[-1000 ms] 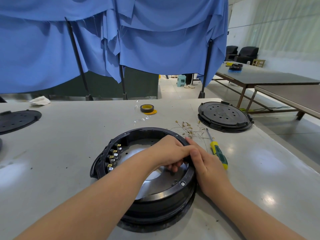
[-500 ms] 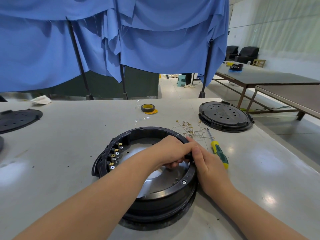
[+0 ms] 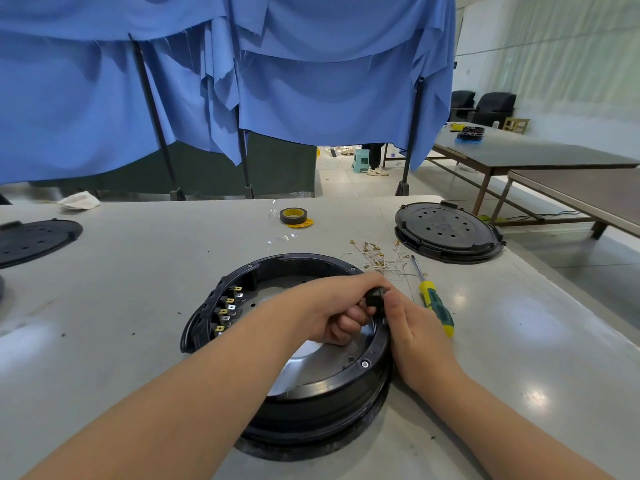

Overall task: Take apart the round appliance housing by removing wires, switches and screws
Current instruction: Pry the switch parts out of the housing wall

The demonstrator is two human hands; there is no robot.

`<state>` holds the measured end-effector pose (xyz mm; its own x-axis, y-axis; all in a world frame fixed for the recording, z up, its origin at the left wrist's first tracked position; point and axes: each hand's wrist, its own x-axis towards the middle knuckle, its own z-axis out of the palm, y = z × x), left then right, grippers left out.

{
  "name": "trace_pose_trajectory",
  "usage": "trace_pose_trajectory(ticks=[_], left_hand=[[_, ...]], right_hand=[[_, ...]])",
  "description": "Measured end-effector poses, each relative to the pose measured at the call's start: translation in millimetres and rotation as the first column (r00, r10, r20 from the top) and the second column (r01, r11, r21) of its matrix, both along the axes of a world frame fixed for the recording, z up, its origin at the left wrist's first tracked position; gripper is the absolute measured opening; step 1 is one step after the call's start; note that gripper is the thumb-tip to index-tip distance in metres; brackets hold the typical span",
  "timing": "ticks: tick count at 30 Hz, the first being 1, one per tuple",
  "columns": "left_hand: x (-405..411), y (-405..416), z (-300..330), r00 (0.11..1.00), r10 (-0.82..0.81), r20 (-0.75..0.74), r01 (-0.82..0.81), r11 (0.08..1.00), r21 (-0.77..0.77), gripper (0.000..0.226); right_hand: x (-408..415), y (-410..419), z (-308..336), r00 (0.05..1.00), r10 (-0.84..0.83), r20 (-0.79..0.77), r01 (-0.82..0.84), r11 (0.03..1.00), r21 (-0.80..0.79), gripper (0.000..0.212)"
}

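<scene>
The round black housing [image 3: 332, 389] lies open side up on the grey table [image 3: 121, 278]. A row of switches with brass terminals [image 3: 227, 308] sits inside its left wall. At the right rim, my left hand [image 3: 332, 306] pinches a small black switch [image 3: 375, 300] from the inside. My right hand [image 3: 412, 327] rests against the outside of the rim, thumb pressed on the same switch. A screw [image 3: 364, 364] shows on the near rim. Loose wires with ring terminals [image 3: 374, 256] lie behind the housing.
A yellow-green screwdriver [image 3: 434, 303] lies right of the housing. A black round cover [image 3: 446, 232] sits at the back right, another one [image 3: 33, 239] at the left edge. A tape roll [image 3: 293, 216] is further back. Blue cloth hangs behind the table.
The small black switch has come up above the rim between my fingers. Both hands stayed at the right rim, with the left fingers now curled round the switch.
</scene>
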<state>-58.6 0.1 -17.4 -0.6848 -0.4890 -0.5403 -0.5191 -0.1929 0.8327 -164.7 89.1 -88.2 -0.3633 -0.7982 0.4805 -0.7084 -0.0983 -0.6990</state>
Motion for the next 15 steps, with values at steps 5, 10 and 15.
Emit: trace_pose_trajectory(ticks=[5, 10, 15], left_hand=[[2.7, -1.0, 1.6, 1.000, -0.029, -0.010, 0.029, 0.997, 0.073, 0.051], [5.2, -2.5, 1.7, 0.999, -0.040, -0.030, 0.042, 0.995, 0.092, 0.058], [6.1, -6.5, 2.3, 1.000, -0.017, -0.024, 0.020, 0.989, 0.144, 0.056]], right_hand=[[-1.2, 0.0, -0.7, 1.000, 0.023, 0.006, -0.023, 1.000, -0.011, 0.034], [0.2, 2.2, 5.8, 0.989, 0.125, 0.082, -0.126, 0.992, 0.009, 0.035], [-5.3, 3.6, 13.2, 0.990, 0.128, 0.054, -0.120, 0.985, -0.128, 0.033]])
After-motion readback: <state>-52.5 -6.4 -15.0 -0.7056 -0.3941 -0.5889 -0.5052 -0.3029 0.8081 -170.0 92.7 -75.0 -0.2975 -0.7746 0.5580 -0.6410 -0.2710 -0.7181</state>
